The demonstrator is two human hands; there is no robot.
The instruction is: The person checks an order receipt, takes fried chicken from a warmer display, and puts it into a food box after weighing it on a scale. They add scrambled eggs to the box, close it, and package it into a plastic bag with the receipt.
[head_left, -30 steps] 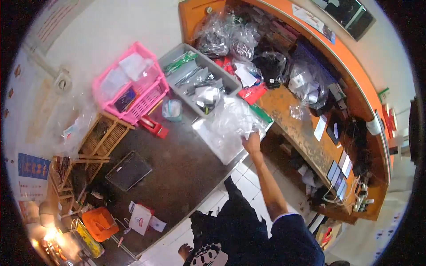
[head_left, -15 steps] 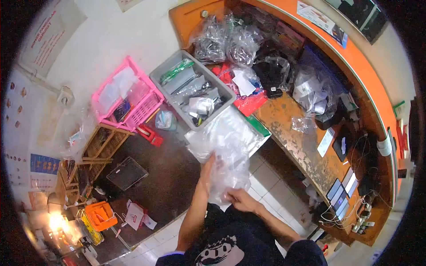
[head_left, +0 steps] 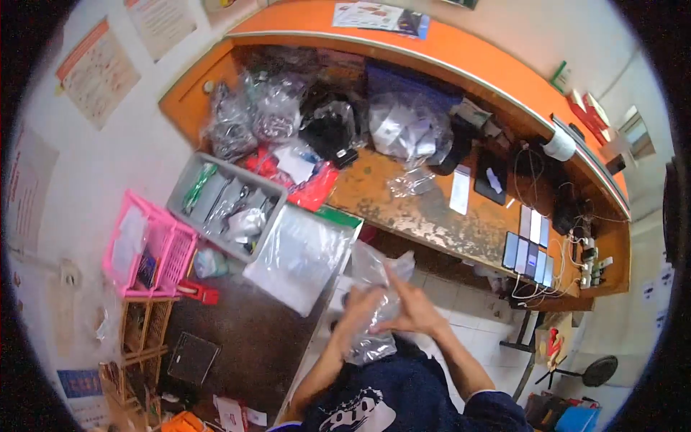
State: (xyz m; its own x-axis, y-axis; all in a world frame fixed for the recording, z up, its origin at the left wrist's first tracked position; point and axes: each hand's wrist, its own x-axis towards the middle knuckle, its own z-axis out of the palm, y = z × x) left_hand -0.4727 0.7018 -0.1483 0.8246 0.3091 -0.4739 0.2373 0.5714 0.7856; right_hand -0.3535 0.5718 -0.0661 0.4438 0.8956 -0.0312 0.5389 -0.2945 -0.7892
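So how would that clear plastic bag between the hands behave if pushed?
The bag is probably floppy: it creases between the left hand and right hand. Its see-through film suggests little weight, though any contents are hard to make out. The shiny surface may be slippery.

A thin, clear, colourless plastic bag (head_left: 384, 308), glossy and crumpled, is held in the air between five and six o'clock from the view's middle, its loose upper end flaring towards twelve, its wrinkled lower end towards six.
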